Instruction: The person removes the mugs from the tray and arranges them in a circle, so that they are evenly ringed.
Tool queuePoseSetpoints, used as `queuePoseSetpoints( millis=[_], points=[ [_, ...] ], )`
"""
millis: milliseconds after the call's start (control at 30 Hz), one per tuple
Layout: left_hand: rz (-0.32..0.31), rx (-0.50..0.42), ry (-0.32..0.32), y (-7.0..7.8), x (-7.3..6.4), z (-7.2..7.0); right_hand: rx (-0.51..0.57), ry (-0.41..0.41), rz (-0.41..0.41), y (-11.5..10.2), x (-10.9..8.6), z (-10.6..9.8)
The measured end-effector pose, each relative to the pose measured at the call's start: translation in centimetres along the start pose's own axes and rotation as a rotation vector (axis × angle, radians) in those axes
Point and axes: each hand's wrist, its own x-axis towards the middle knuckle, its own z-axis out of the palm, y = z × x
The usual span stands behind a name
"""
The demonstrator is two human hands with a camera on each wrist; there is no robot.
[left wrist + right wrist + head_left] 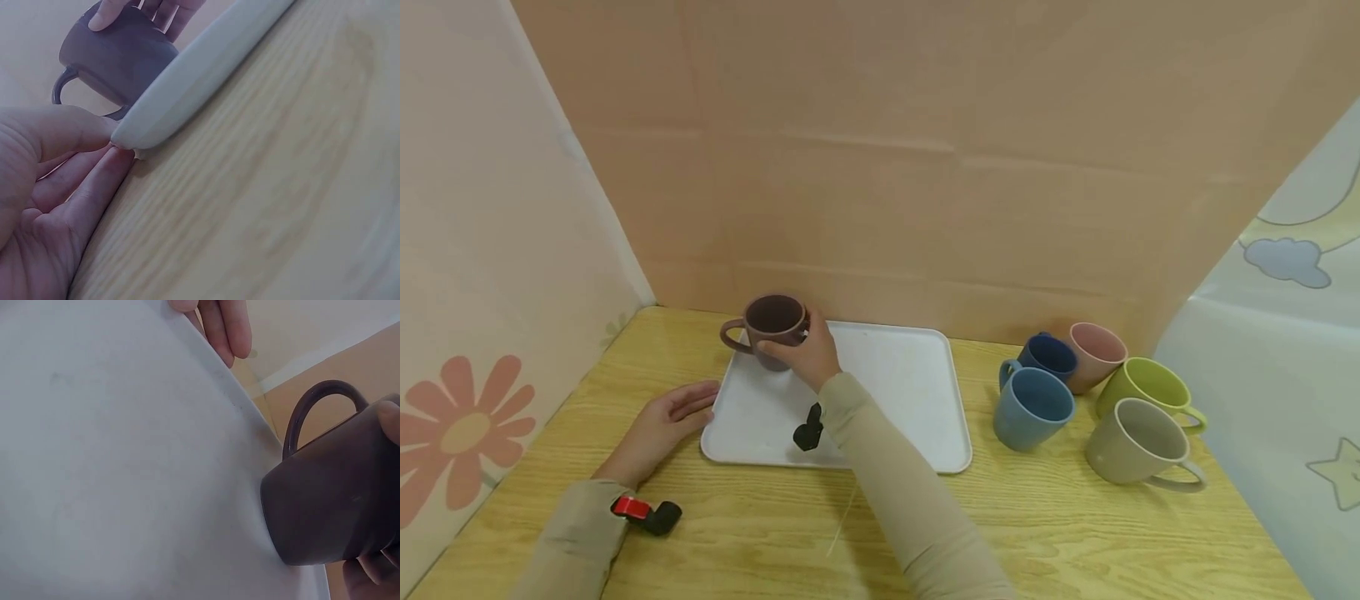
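A dark brown mug [773, 329] stands upright at the back left of a white tray [887, 400], its handle pointing left. My right hand [808, 350] grips the mug's right side, thumb at the front and fingers behind. In the right wrist view, the mug's base [281, 519] meets the tray near its rim. At the tray's left edge is my left hand [670, 421]. The left wrist view shows its thumb and fingers [75, 134] pinching the tray's rim [181, 94].
On the right of the wooden table [737, 533] several mugs stand grouped: dark blue [1048, 357], light blue [1033, 408], pink [1093, 358], lime green [1150, 387] and beige [1138, 446]. A brown paper-like wall [880, 208] rises behind the tray.
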Motion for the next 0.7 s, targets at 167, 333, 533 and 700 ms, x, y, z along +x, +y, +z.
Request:
queuePoseSetpoints(
  millis=[167, 333, 533, 700],
  points=[
    [-0.001, -0.002, 0.002, 0.1, 0.0, 0.1, -0.012, 0.023, 0.005, 0.1, -0.2, -0.2],
    [0.002, -0.021, -0.002, 0.0, 0.0, 0.3, -0.011, 0.043, 0.015, 0.6, -0.5, -0.6],
    [0.012, -0.009, 0.0, -0.1, -0.1, 0.2, -0.005, 0.046, 0.001, 1.0, -1.3, -1.4],
    [0.007, -0.014, 0.001, -0.1, -0.1, -0.1, -0.004, 0.049, -0.015, 1.2, -2.2, -2.1]
  ],
)
